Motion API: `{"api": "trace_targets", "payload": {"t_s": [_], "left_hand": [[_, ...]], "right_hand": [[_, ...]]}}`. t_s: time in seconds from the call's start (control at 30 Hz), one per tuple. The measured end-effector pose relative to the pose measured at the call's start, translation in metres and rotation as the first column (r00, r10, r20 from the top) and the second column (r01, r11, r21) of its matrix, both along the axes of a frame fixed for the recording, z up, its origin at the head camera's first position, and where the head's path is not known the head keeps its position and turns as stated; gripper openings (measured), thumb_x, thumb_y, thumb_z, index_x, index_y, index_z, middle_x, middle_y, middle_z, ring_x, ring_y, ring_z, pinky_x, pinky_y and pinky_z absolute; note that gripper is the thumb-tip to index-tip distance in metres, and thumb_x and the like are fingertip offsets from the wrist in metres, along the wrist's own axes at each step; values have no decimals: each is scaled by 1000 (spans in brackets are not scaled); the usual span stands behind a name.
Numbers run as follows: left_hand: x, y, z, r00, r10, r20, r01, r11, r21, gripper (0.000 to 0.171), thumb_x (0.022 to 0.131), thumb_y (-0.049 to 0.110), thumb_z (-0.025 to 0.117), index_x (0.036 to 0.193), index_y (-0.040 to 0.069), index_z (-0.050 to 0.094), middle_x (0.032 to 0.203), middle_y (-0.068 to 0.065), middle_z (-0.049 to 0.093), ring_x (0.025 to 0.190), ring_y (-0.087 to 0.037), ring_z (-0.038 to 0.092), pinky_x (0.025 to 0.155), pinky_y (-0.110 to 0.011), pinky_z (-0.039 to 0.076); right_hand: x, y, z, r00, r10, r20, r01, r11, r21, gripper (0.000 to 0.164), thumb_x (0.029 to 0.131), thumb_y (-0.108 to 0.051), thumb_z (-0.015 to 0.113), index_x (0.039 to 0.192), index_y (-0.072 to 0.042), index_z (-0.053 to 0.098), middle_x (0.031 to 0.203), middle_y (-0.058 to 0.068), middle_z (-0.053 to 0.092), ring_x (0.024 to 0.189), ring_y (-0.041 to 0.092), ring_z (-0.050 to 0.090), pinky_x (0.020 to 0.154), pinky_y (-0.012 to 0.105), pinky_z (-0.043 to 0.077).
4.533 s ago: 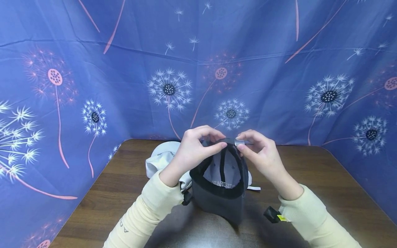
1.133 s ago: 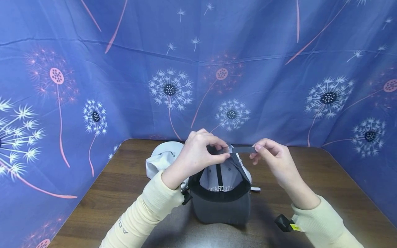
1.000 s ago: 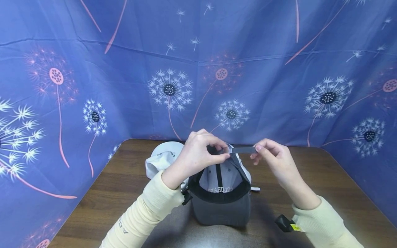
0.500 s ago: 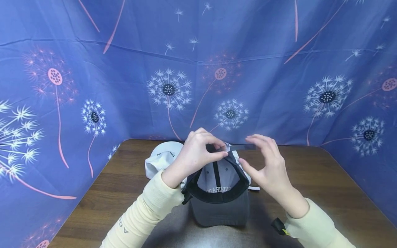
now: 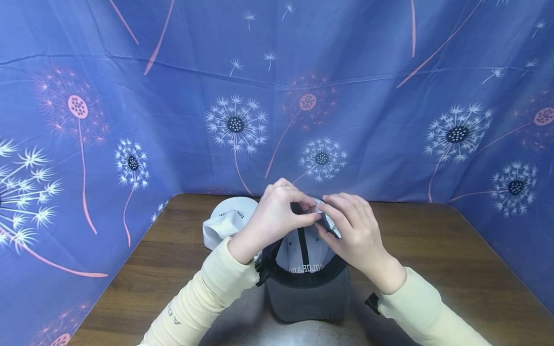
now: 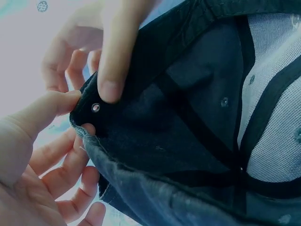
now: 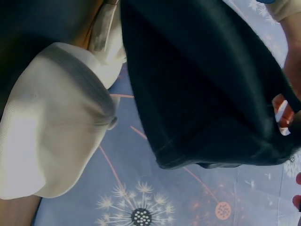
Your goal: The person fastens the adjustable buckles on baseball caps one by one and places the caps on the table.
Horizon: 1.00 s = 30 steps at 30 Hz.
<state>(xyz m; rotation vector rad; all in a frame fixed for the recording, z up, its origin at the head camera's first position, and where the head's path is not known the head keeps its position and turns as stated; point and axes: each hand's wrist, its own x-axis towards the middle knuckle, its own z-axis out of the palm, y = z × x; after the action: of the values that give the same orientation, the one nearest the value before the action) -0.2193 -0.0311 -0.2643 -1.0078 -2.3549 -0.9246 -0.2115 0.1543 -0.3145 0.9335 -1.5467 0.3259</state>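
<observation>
A dark grey baseball cap (image 5: 307, 299) stands with its opening and brim toward me, mirrored lettering showing inside. My left hand (image 5: 277, 205) pinches its back edge between thumb and fingers, by the adjusting strap. My right hand (image 5: 357, 229) meets it there, thumb and index finger pinching the same edge. In the left wrist view, one thumb lies on the inner face beside a small metal eyelet (image 6: 96, 108), while fingers curl behind. The strap's loose end is hidden by the hands. The right wrist view shows the dark cap (image 7: 202, 94) from outside.
A white cap (image 5: 229, 218) with dark lettering lies behind my left forearm on the brown wooden table (image 5: 437, 250). More white cap fabric lies behind the dark cap; the right wrist view shows cream caps (image 7: 61, 127). A blue dandelion-print cloth (image 5: 372, 96) hangs around the table.
My right hand held the strap pulled out rightward, then let go with fingers spread. Now it has moved left and pinches the edge beside my left hand. My left hand has kept its hold.
</observation>
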Motion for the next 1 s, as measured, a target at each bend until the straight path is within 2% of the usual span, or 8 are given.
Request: {"api": "trace_targets", "payload": {"t_s": [0.23,0.43,0.53,0.77,1.0], "left_hand": [[4,3,-2,1000,-11,15,11,1000,-10,7,75,23,77,81,22,75,70,13,64,81,-7,48,81,-31,38],[6,5,-4,999,-26,22,26,1000,-10,9,74,24,78,82,21,75,71,13,64,81,-11,51,84,-31,38],[7,5,-5,999,-33,28,33,999,-3,10,73,24,78,82,21,75,71,14,63,82,-11,51,85,-31,37],[10,5,-6,998,-58,16,57,998,22,18,73,29,80,86,20,74,74,13,62,84,-6,48,91,-32,36],[12,3,-8,997,-74,-12,74,996,47,22,72,32,81,90,21,73,76,13,62,84,-4,48,87,-29,37]], "right_hand": [[-4,-4,0,995,50,-87,-51,999,-8,17,88,-13,61,86,3,67,86,16,67,76,34,60,70,47,44],[-2,-4,6,987,127,-99,-125,992,25,17,89,-9,60,82,6,65,79,16,64,72,33,62,75,45,51],[0,-4,9,983,147,-112,-143,989,41,14,87,-6,59,81,6,64,77,16,64,71,32,63,72,43,54],[3,-3,13,970,175,-170,-170,985,39,19,89,-9,62,78,7,64,73,16,65,63,30,61,59,40,53],[6,-1,15,965,181,-190,-180,983,23,25,89,-14,64,76,8,65,72,16,65,59,29,61,57,38,53]]}}
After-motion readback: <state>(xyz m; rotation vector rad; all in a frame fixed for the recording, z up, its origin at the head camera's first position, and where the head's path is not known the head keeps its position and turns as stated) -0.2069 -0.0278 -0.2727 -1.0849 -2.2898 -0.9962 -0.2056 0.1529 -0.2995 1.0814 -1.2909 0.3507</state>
